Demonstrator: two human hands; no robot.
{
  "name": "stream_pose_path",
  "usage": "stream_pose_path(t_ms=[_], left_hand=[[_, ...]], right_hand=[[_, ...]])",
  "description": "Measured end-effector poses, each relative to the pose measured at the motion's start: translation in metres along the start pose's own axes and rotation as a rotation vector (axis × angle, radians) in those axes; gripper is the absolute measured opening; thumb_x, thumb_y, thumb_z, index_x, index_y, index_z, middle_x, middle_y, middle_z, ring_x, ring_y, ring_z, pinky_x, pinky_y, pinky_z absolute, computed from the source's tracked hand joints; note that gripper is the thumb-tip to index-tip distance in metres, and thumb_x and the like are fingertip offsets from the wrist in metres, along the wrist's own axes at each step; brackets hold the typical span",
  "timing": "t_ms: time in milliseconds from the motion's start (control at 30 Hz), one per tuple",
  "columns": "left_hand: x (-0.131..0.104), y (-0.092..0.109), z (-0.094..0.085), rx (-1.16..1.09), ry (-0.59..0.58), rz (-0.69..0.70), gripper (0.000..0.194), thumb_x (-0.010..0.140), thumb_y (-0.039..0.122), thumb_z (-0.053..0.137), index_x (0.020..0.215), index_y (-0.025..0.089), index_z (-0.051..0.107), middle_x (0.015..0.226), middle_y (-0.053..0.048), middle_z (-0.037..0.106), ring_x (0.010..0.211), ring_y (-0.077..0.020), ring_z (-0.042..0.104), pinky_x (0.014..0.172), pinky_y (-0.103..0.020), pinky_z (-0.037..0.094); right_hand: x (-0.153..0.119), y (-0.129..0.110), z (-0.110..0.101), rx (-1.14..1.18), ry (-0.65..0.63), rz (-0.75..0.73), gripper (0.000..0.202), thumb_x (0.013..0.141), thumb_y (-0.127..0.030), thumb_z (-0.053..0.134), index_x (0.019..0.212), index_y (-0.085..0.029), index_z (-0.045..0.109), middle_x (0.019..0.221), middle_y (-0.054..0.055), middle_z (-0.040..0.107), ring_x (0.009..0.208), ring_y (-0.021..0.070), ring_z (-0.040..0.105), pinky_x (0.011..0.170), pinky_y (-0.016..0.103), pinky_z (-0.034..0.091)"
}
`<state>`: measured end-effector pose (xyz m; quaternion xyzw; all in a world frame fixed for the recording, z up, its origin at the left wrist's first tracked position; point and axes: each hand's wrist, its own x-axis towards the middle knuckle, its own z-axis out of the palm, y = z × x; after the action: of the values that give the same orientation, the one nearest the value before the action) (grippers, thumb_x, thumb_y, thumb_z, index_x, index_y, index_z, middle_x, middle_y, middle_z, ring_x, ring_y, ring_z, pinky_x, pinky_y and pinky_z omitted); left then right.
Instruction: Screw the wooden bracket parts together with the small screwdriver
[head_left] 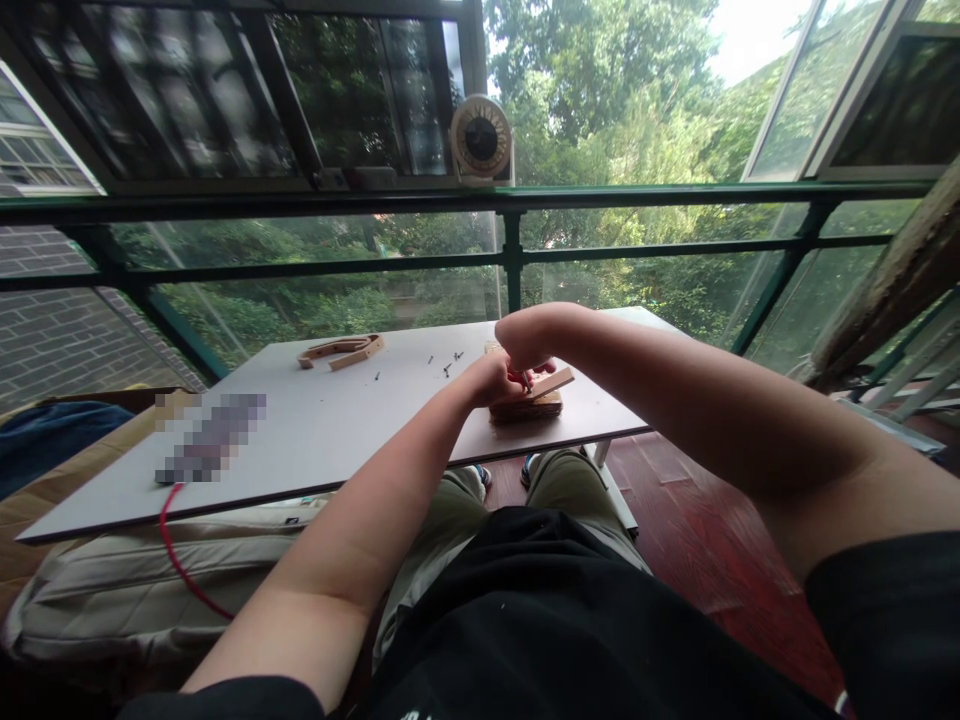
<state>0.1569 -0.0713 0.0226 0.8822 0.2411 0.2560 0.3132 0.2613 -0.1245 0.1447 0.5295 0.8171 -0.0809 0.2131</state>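
My left hand is closed at the near end of a light wooden strip, which sticks out to the right above a brown, layered block at the table's front edge. My right hand reaches over from above, wrist bent sharply down, its fingers closed just over the strip. A thin upright piece shows between the two hands, too small to name. What the right fingers hold is hidden behind the hand. Several dark screws lie loose on the white table to the left of my hands.
Curved wooden pieces rest at the table's back left. A blurred-out flat object with a red cord lies at the left. Beyond the table runs a green railing with a round white fan above it.
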Motion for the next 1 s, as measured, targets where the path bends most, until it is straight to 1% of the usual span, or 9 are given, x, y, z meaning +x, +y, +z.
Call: stream_pose_path(t_ms=[133,267,367,500,600,700,767,833,1000], left_hand=[[0.000,-0.002,0.000,0.019,0.014,0.002,0.054,0.065,0.009,0.065,0.118,0.017,0.071,0.106,-0.004,0.075,0.080,-0.0139,0.065,0.078,-0.025,0.053],[-0.003,-0.001,-0.002,0.036,-0.004,-0.041,0.059,0.066,0.013,0.067,0.124,0.021,0.070,0.084,0.001,0.071,0.071,-0.0130,0.060,0.073,-0.024,0.051],[-0.004,0.002,-0.005,0.022,-0.012,-0.101,0.057,0.069,0.018,0.069,0.126,0.023,0.070,0.073,0.003,0.066,0.064,-0.0119,0.056,0.066,-0.023,0.048],[-0.003,0.000,-0.004,-0.013,0.017,-0.120,0.052,0.071,0.023,0.070,0.124,0.022,0.071,0.069,0.004,0.065,0.063,-0.0120,0.055,0.065,-0.023,0.047],[-0.001,-0.006,-0.003,-0.035,0.027,-0.145,0.041,0.072,0.028,0.071,0.111,0.016,0.075,0.069,0.001,0.068,0.065,-0.0143,0.060,0.064,-0.025,0.048],[0.001,-0.007,-0.004,-0.003,0.028,-0.158,0.025,0.070,0.034,0.073,0.084,0.014,0.076,0.067,-0.002,0.069,0.064,-0.0159,0.062,0.060,-0.025,0.046],[0.001,-0.006,-0.005,0.003,0.021,-0.169,0.022,0.069,0.036,0.074,0.072,0.014,0.073,0.065,-0.002,0.069,0.063,-0.0159,0.062,0.058,-0.025,0.045],[0.002,-0.004,-0.005,-0.001,0.013,-0.180,0.022,0.068,0.036,0.075,0.070,0.014,0.073,0.064,-0.002,0.069,0.062,-0.0156,0.061,0.057,-0.025,0.044],[0.001,-0.003,-0.006,0.034,0.002,-0.205,0.023,0.067,0.035,0.075,0.077,0.015,0.079,0.063,-0.001,0.068,0.062,-0.0154,0.059,0.057,-0.025,0.043]], right_hand=[[0.003,0.001,0.001,-0.068,-0.008,0.116,0.028,0.090,-0.019,0.055,0.089,-0.005,0.079,0.075,0.010,0.072,0.075,0.0207,0.069,0.078,0.034,0.052],[0.008,0.007,0.001,-0.049,0.015,0.152,0.036,0.095,-0.028,0.051,0.093,-0.003,0.077,0.076,0.012,0.071,0.075,0.0200,0.068,0.077,0.033,0.051],[0.010,0.010,0.002,-0.059,0.025,0.169,0.038,0.095,-0.033,0.053,0.094,-0.003,0.077,0.077,0.012,0.071,0.075,0.0208,0.067,0.076,0.033,0.050],[0.001,0.012,0.004,-0.096,0.120,0.197,0.037,0.089,-0.038,0.059,0.094,-0.005,0.076,0.076,0.012,0.071,0.071,0.0212,0.066,0.070,0.033,0.049],[-0.014,0.014,0.005,-0.202,0.284,0.097,0.040,0.085,-0.038,0.066,0.108,-0.007,0.074,0.091,0.014,0.073,0.077,0.0218,0.065,0.066,0.031,0.045],[-0.032,0.015,0.002,-0.246,0.361,-0.009,0.050,0.082,-0.021,0.067,0.131,-0.015,0.064,0.106,0.011,0.072,0.083,0.0199,0.063,0.065,0.029,0.041],[-0.041,0.012,-0.003,-0.286,0.343,0.007,0.045,0.081,-0.010,0.063,0.125,-0.016,0.067,0.105,0.010,0.072,0.083,0.0193,0.061,0.066,0.029,0.039],[-0.047,0.007,-0.007,-0.321,0.317,0.035,0.036,0.082,-0.006,0.061,0.115,-0.013,0.072,0.102,0.011,0.072,0.083,0.0198,0.061,0.068,0.030,0.039],[-0.046,0.003,-0.016,-0.253,0.189,0.117,0.026,0.093,-0.017,0.056,0.104,-0.002,0.075,0.081,0.011,0.074,0.070,0.0173,0.062,0.073,0.032,0.042]])
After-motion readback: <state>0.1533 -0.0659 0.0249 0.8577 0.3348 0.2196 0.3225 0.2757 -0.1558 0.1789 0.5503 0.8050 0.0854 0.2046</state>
